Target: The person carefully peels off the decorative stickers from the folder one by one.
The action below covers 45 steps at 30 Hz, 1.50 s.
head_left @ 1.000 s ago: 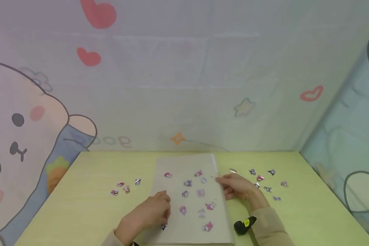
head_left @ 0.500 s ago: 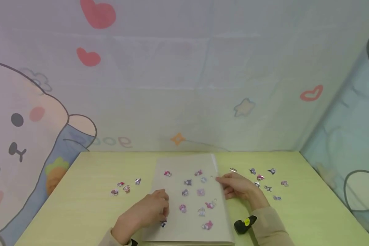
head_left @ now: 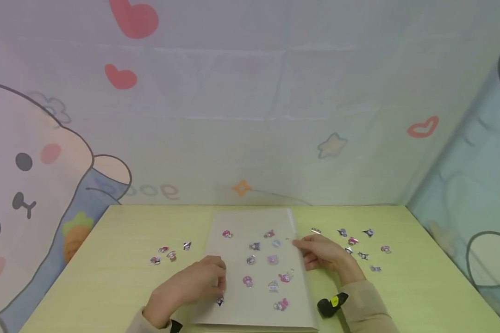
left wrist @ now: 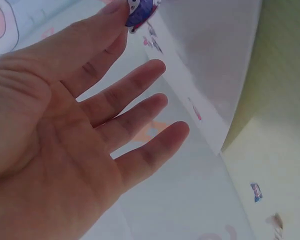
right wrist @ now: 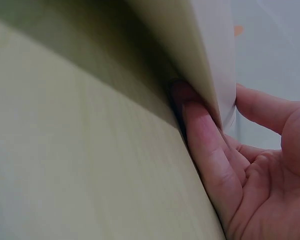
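A white book-like pad [head_left: 241, 314], dotted with several small cartoon stickers [head_left: 272, 260], lies at the front middle of the table. My left hand [head_left: 187, 286] is over its left part. Between thumb and index finger it pinches a small dark purple and white cartoon sticker [left wrist: 141, 14]; the other fingers are spread in the left wrist view. At the pad's right edge, my right hand [head_left: 322, 252] holds on, thumb [right wrist: 262, 107] on the top side and fingers [right wrist: 210, 145] underneath. That edge is raised off the table in the right wrist view.
Several loose stickers [head_left: 171, 255] lie on the yellow-green table [head_left: 108, 277] left of the pad. More stickers [head_left: 353, 241] are scattered to its right, beyond my right hand. A cloth backdrop [head_left: 250, 115] with cartoon prints stands behind the table.
My left hand has shifted slightly left and away from me, with the sticker in its fingers. My right hand stays at the pad's edge.
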Available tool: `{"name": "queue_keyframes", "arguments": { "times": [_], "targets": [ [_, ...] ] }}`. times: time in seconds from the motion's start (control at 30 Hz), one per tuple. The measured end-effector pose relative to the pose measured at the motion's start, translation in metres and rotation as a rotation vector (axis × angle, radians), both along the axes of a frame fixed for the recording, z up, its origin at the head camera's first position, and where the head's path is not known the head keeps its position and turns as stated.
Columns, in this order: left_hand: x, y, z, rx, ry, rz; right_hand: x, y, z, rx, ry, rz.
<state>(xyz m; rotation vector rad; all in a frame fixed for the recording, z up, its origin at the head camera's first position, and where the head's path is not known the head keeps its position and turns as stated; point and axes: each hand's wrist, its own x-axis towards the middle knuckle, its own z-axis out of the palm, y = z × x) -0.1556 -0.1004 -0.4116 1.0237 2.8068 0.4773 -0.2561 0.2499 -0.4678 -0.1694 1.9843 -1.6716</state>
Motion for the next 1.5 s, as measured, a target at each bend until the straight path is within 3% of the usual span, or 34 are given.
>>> {"name": "queue_keyframes", "arguments": {
  "times": [0.23, 0.43, 0.63, 0.77, 1.0, 1.5],
  "targets": [
    [-0.004, -0.017, 0.006, 0.109, -0.067, 0.052, 0.000, -0.001, -0.001, -0.002, 0.001, -0.004],
    [-0.008, -0.037, 0.011, 0.167, -0.044, 0.110, 0.000, -0.001, 0.000, -0.001, -0.001, -0.002],
    [-0.009, -0.051, 0.012, 0.142, -0.029, 0.242, 0.001, 0.000, -0.001, 0.002, -0.008, -0.010],
    [-0.010, -0.057, 0.010, 0.122, 0.013, 0.288, 0.000, 0.001, -0.001, 0.002, -0.014, -0.009],
    [-0.017, -0.063, 0.001, -0.025, 0.088, 0.401, 0.001, 0.002, 0.001, 0.000, -0.007, -0.014],
    [-0.022, -0.070, -0.022, -0.140, 0.069, 0.498, 0.000, 0.000, 0.001, -0.005, -0.009, 0.000]
  ]
}}
